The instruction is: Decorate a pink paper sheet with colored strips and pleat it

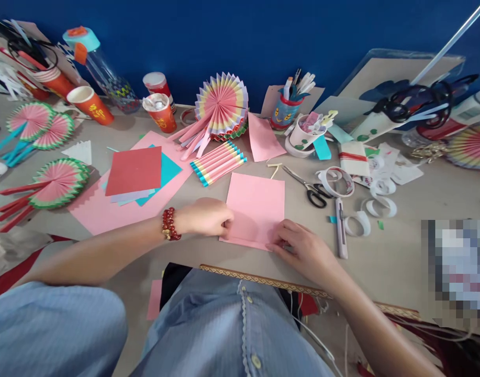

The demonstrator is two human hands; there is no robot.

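A sheet of pink paper (256,204) lies flat on the table near its front edge, with a narrow folded strip along its near side. My left hand (208,216), with a red bead bracelet at the wrist, is closed at the sheet's lower left edge, fingers curled and tips partly hidden. At the lower right corner, my right hand (298,242) pinches the folded edge between thumb and fingers. Just beyond the sheet lies a row of folded paper strips (218,163) in pink, yellow and blue. Black-handled scissors (312,191) rest to the right.
A craft knife (341,230) and a tape roll (336,182) lie right of my right hand. Coloured paper squares (133,170) are stacked at left, near finished paper fans (59,183). Along the back stand paper cups (160,112), a bottle (110,78) and a pen holder (287,111).
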